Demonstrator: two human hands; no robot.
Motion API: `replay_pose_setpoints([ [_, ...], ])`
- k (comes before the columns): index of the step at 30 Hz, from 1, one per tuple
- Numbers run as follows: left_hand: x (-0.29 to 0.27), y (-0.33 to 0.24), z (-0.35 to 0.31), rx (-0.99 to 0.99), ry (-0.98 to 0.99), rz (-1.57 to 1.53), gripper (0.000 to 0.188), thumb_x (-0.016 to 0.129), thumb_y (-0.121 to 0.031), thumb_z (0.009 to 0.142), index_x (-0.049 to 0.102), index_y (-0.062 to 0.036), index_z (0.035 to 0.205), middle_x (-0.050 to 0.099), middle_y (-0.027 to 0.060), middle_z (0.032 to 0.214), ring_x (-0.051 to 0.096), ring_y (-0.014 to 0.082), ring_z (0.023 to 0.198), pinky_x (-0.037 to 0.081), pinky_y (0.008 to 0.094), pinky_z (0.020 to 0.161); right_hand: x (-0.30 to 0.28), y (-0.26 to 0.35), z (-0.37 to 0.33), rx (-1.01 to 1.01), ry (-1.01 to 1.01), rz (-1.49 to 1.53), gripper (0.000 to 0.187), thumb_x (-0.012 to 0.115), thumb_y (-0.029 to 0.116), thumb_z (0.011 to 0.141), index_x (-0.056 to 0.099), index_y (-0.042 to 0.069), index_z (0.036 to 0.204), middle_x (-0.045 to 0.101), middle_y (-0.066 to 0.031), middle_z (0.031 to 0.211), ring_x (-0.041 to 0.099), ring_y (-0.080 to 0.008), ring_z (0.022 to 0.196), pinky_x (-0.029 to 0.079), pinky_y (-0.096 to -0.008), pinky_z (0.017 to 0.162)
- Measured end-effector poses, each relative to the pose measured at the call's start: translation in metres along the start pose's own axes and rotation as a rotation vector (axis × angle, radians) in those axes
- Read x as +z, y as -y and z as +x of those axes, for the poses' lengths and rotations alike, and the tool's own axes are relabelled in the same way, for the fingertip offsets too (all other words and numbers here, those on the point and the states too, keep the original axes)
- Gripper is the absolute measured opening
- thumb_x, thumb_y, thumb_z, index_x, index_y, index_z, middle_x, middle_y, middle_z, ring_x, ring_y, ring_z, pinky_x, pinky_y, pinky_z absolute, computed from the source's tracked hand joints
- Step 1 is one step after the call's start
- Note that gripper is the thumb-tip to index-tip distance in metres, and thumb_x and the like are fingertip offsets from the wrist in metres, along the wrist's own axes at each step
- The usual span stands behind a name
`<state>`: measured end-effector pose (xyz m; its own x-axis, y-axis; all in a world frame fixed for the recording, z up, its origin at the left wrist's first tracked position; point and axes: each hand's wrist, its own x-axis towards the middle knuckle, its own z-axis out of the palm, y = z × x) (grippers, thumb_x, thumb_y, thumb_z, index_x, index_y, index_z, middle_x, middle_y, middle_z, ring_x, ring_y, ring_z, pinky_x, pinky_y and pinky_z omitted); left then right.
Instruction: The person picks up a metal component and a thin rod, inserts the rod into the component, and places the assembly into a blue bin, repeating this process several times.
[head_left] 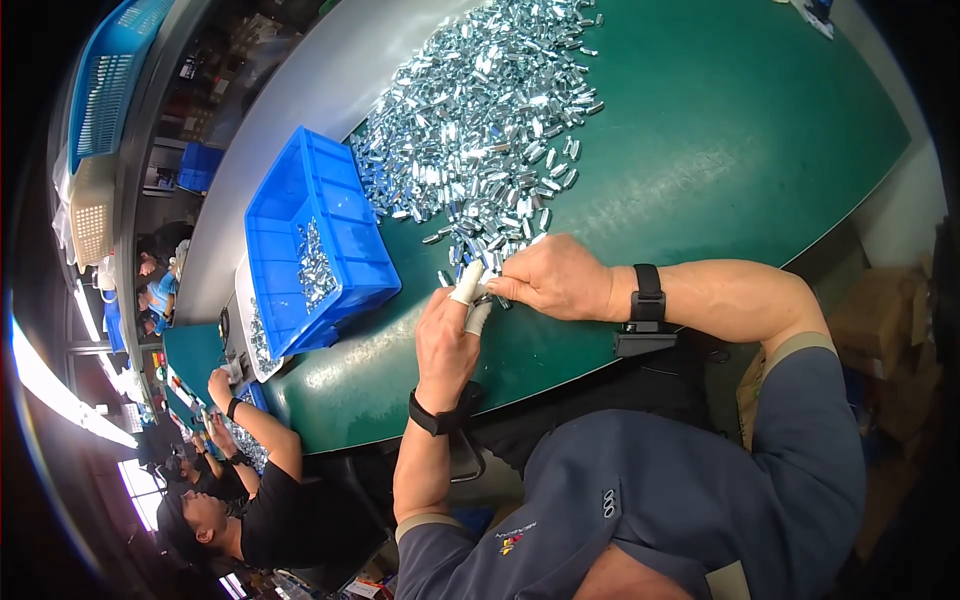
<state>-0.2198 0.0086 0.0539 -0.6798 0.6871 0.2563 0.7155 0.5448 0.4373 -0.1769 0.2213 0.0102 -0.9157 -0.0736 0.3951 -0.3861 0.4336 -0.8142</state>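
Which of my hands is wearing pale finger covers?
Your left hand: pale covers sheathe two of its digits, whereas your right hand shows none.

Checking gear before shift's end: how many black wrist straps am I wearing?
2: the left wrist strap and the right wrist strap, both in plain view.

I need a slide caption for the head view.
Left hand and right hand, close together beside shiny metal parts heaped on a green table, near a blue bin.

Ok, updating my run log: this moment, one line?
left hand, right hand: fingertips close together; metal pieces: heaped; blue bin: some inside
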Motion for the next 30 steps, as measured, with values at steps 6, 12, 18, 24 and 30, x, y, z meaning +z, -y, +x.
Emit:
replay_pose_setpoints([
  [6, 0.003, -0.008, 0.001, 0.044, -0.061, -0.067, 0.06, 0.081, 0.001, 0.081, 0.065, -0.0088, 0.138, 0.071, 0.011, 0.097, 0.069, 0.0281, 0.086, 0.054, 0.0384, 0.076, 0.003, 0.0, -0.002, 0.068, 0.073, 0.075, 0.048, 0.058, 0.041, 0.103, 0.068, 0.007, 0.072, 0.066, -0.0165, 0.068, 0.064, -0.0405, 0.066, 0.048, -0.0508, 0.06],
  [12, 0.004, -0.012, -0.004, 0.03, -0.075, -0.09, 0.056, 0.08, 0.001, 0.081, 0.067, -0.0055, 0.135, 0.072, 0.0136, 0.098, 0.068, 0.032, 0.088, 0.055, 0.0406, 0.076, 0.003, 0.002, -0.001, 0.091, 0.104, 0.116, 0.047, 0.058, 0.042, 0.103, 0.07, 0.007, 0.075, 0.067, -0.017, 0.071, 0.063, -0.0414, 0.067, 0.048, -0.0506, 0.061],
  [18, -0.017, -0.014, -0.004, 0.109, -0.057, 0.056, 0.049, 0.078, 0.0, 0.084, 0.068, -0.0031, 0.131, 0.071, 0.0135, 0.097, 0.068, 0.0327, 0.089, 0.055, 0.0415, 0.078, 0.009, 0.002, -0.001, -0.006, -0.015, 0.197, 0.04, 0.06, 0.033, 0.104, 0.069, 0.005, 0.077, 0.065, -0.015, 0.067, 0.062, -0.0369, 0.061, 0.047, -0.0461, 0.058],
  [24, -0.067, -0.008, 0.006, 0.247, -0.057, 0.344, 0.042, 0.076, 0.0, 0.085, 0.07, -0.0021, 0.126, 0.072, 0.0135, 0.1, 0.067, 0.032, 0.092, 0.055, 0.0426, 0.081, 0.002, 0.012, 0.0, -0.063, -0.162, 0.238, 0.042, 0.059, 0.033, 0.105, 0.064, 0.004, 0.074, 0.064, -0.0155, 0.068, 0.063, -0.0375, 0.065, 0.048, -0.044, 0.059],
  [30, -0.133, 0.034, 0.014, 0.061, -0.286, 0.63, 0.033, 0.077, -0.002, 0.087, 0.072, -0.0052, 0.12, 0.073, 0.0138, 0.108, 0.068, 0.0328, 0.098, 0.055, 0.0415, 0.088, -0.01, 0.007, 0.007, 0.135, -0.232, 0.43, 0.046, 0.06, 0.032, 0.105, 0.057, 0.002, 0.07, 0.057, -0.0172, 0.063, 0.056, -0.0378, 0.058, 0.044, -0.0444, 0.056],
])
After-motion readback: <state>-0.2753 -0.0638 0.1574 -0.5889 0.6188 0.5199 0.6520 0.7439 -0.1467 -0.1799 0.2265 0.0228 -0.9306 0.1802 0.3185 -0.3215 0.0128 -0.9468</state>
